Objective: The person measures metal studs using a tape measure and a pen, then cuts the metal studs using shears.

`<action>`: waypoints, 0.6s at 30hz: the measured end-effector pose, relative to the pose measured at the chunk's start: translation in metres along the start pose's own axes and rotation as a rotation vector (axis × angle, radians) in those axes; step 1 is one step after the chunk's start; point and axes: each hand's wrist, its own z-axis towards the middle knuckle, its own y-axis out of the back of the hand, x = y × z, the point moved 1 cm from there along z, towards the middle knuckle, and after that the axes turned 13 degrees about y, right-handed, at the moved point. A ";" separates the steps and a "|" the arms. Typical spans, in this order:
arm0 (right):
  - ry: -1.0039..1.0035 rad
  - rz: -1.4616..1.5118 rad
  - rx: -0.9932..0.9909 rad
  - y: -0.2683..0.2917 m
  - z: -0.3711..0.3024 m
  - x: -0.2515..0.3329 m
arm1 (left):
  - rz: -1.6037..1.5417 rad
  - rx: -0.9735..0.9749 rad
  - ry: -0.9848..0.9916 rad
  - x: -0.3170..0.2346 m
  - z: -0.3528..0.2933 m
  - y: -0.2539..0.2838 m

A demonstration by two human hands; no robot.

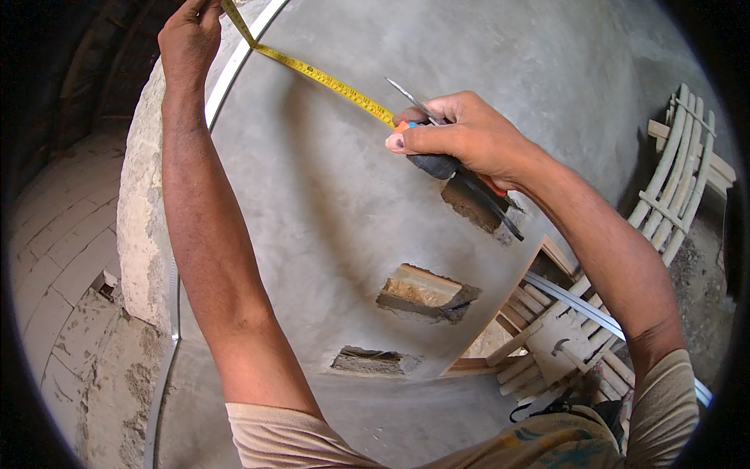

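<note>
Across the smooth grey wall (pixel 351 195), the yellow tape (pixel 332 82) is drawn out in a slanting line, and here is its black-and-orange case (pixel 434 165), clamped firmly in the curled fingers of the right hand (pixel 476 137). A thin, pointed metal tool (pixel 412 98) is held in that same grip, its tip directed up and to the left, while a black loop (pixel 508 221) is seen hanging below. Up at the top, the tape is bent at the white strip (pixel 234 78) along the wall's edge and is led on to the left hand (pixel 190 35); those fingertips are cut off by the upper border, so whether they are clamped on the tape cannot be told. A long shadow (soft and curved) is cast down the plaster, and the wall is pierced by three rough-edged openings (pixel 428 293). Over on the right, pale poles (pixel 678 168) are joined by short crosspieces, and lower down a hammer (pixel 559 348) is seen lying on a board (pixel 549 334).
</note>
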 end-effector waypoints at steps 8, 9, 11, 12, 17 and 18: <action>0.013 -0.065 -0.012 0.016 -0.020 0.009 | -0.034 0.018 0.049 -0.005 -0.002 0.002; 0.009 -0.061 -0.006 0.017 -0.023 0.009 | -0.037 0.018 0.053 -0.005 -0.001 0.002; -0.002 -0.066 -0.007 0.020 -0.029 0.011 | -0.040 0.024 0.058 -0.006 -0.001 0.003; -0.009 -0.074 -0.015 0.022 -0.032 0.013 | -0.040 0.031 0.059 -0.006 -0.002 0.004; -0.083 -0.129 0.003 0.032 -0.045 0.017 | -0.040 0.025 0.052 -0.009 -0.003 0.002; -0.097 -0.143 0.007 0.033 -0.048 0.021 | -0.026 0.021 0.022 -0.008 -0.003 0.002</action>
